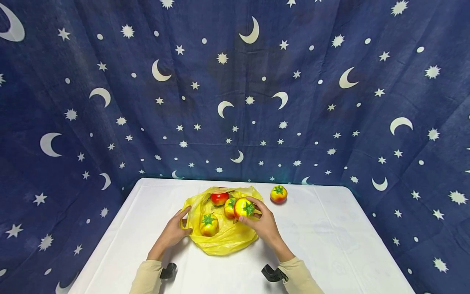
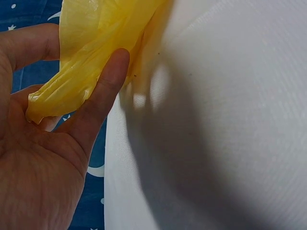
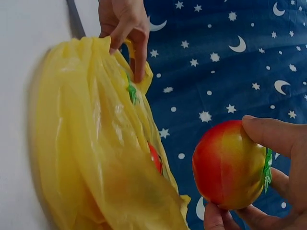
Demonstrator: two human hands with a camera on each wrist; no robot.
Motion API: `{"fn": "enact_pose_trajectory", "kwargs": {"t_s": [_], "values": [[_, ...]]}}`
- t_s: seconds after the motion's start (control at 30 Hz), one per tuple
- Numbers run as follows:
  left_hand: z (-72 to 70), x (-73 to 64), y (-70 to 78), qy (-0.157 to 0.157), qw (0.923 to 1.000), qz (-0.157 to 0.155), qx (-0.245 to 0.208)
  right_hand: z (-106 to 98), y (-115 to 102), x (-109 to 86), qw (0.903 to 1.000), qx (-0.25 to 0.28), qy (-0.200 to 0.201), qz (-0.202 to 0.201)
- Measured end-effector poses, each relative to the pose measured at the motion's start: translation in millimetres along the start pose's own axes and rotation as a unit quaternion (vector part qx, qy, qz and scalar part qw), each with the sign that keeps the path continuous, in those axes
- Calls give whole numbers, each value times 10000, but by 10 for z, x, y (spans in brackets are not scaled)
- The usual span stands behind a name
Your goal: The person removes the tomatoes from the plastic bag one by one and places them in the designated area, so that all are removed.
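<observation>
A yellow plastic bag [image 1: 229,243] lies spread with its mouth facing up. My left hand [image 1: 171,232] holds its left rim; in the left wrist view the thumb [image 2: 112,72] lies over the gathered yellow film. My right hand [image 1: 268,224] grips a red-and-yellow toy tomato [image 1: 243,208] with a green star-shaped top above the bag's right part. The right wrist view shows this tomato [image 3: 230,165] between thumb and fingers, beside the bag. Inside the bag sit a yellowish tomato [image 1: 209,226], a partly covered tomato [image 1: 229,208] and a redder one [image 1: 219,199].
Another red-and-yellow tomato [image 1: 279,194] stands on the white tablecloth [image 1: 323,245], right of the bag near the far edge. A dark blue curtain [image 1: 235,102] with moons and stars hangs behind and on both sides of the table.
</observation>
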State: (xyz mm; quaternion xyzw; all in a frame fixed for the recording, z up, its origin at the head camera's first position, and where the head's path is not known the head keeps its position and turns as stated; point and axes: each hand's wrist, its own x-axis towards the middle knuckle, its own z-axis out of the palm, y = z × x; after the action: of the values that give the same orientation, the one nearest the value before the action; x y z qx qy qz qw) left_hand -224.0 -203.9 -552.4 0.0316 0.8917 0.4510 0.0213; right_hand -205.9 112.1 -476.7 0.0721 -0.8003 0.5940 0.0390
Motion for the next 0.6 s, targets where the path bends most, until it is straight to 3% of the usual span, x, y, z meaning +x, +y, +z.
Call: {"fn": "enact_pose_trajectory", "kwargs": {"t_s": [0.3, 0.6], "values": [[7, -7, 0, 16, 10000, -4, 16, -166, -58, -41, 9998, -124, 124, -7], [9, -2, -15, 31, 10000, 68, 30, -265, 369, 116, 9989, -276, 376, 64]]}}
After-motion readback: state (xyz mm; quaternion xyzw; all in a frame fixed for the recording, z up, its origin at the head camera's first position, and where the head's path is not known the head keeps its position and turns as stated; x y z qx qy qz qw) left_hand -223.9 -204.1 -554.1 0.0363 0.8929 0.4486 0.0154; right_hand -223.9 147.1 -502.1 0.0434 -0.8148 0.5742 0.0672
